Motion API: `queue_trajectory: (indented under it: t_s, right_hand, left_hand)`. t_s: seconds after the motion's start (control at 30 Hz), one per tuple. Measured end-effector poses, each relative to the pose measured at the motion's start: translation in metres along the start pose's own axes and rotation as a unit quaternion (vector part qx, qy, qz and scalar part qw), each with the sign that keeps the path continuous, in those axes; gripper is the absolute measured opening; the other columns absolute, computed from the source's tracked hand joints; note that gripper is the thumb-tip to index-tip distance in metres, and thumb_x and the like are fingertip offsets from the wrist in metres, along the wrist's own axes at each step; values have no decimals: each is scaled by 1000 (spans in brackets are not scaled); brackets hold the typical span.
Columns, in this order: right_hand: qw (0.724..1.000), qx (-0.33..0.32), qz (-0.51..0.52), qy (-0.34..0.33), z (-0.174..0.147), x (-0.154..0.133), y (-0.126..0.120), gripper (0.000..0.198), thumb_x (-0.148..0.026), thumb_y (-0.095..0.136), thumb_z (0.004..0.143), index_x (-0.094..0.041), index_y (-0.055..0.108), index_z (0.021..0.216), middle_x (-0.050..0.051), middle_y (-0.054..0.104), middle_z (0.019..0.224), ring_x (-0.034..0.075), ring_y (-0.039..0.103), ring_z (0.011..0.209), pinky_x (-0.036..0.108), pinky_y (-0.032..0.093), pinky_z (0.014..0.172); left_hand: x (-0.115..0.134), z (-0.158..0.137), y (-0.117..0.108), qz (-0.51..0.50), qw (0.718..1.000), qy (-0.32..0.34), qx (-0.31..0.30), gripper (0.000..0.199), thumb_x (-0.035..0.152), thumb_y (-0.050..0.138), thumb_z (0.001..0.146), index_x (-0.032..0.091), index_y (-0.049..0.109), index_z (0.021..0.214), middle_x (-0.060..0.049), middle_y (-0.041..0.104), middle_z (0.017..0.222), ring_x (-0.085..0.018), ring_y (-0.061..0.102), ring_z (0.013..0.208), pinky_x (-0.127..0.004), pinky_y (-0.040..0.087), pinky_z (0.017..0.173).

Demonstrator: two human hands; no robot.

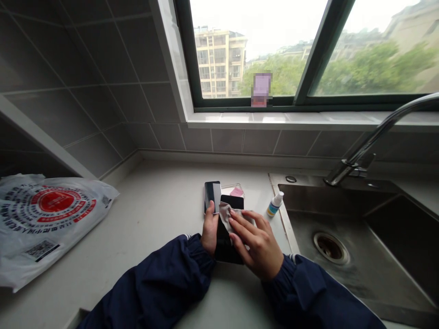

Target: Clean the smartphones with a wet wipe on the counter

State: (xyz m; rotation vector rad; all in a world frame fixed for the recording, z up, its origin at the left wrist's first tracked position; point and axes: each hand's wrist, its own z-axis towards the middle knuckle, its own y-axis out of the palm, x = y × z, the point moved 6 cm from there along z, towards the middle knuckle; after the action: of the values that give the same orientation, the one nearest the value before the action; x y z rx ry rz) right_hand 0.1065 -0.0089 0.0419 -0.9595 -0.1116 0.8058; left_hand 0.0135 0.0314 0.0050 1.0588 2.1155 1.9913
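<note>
My left hand (208, 230) grips the left edge of a black smartphone (228, 250), its thumb along the side. On the phone's dark face lies a small grey cleaning cloth (225, 214) with a zigzag edge. The fingers of my right hand (260, 244) press the cloth against the phone and cover part of both. Just beyond, a second phone (207, 194) rests on the counter with its dark screen up. Beside it is a clear phone case (239, 185) with a pink piece (236, 192) on it, partly hidden by the held phone.
A small spray bottle (275, 204) with a white cap stands right of my hands, near the sink's edge. The steel sink (346, 203) and curved tap (373, 132) are at right. A printed white plastic bag (68, 183) lies on the counter (154, 201) at left.
</note>
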Motion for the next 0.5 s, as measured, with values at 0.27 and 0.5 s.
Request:
queue_trajectory:
  t_s: [0.27,0.5]
  right_hand:
    - [997,9,-50,52,-1,14,3,44,-32,49,97,-19,54,139,6,48,149,32,43,136,55,38,108]
    - [997,-32,-31,61,-2,17,11,57,-35,46,99,-21,32,152,10,36,155,34,32,145,63,32,110]
  left_hand:
    - [-8,2,1,16,999,17,-47,67,57,37,96,7,51,137,-18,62,129,-29,50,132,-37,29,115]
    - [-15,-2,11,24,998,-2,-62,64,54,37,96,11,48,142,-16,61,133,-30,47,135,-39,27,117]
